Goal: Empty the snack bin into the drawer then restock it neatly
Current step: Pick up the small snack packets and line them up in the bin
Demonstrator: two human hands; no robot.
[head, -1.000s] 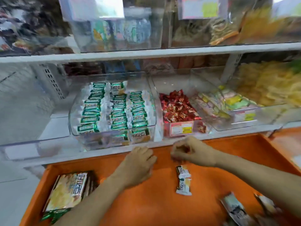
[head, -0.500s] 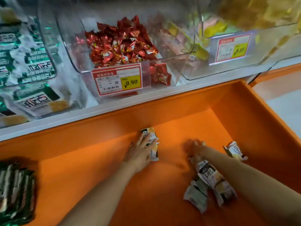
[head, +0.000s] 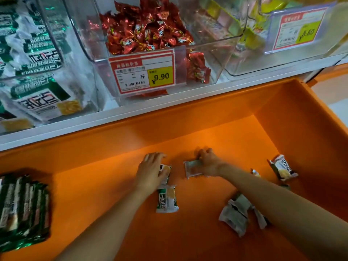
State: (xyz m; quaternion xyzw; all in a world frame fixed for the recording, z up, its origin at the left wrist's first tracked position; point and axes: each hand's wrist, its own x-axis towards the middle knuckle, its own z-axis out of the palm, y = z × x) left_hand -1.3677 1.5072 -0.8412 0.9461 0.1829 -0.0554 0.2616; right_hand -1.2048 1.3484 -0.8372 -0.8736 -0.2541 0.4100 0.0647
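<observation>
head view — looking down into the orange drawer [head: 188, 117], open below the shelf. near its middle, the left hand [head: 150, 170] palm down with fairly straight fingers, pressing on a snack packet [head: 166, 171]; end to end with that, nearer the camera, a second packet [head: 167, 199] lying label up. to the right, the right hand [head: 209, 164] with fingers curled, pinching the edge of a pale packet [head: 192, 168]. further right, a lone packet [head: 283, 167] by the drawer wall and crumpled packets [head: 235, 215] partly under the forearm; at far left, a tidy stack [head: 24, 210]. above, the clear snack bin [head: 85, 87] holding rows of the same green packets. probably light, crinkly, slick film with something brittle inside — best taken by the long sides or a sealed end, gathered flat, never squeezed across the middle.
</observation>
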